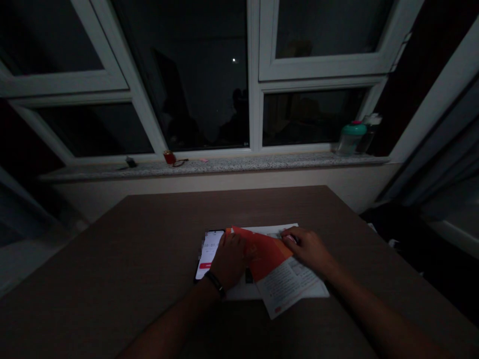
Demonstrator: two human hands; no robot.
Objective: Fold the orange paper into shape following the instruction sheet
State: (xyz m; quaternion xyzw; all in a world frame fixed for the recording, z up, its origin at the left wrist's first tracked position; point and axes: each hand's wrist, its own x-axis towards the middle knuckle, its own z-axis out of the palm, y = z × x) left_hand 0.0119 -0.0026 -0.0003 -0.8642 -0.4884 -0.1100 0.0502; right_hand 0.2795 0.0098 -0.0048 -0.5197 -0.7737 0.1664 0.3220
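The left hand and right hand are apart, both pressed down on an orange leaflet that lies between them, with a white sheet spreading out below it, nearer the person. Whether either hand pinches the paper, I cannot tell. A lit phone lies just left of the left hand, partly under it — all on a brown table.

Thin black wristband on the left wrist
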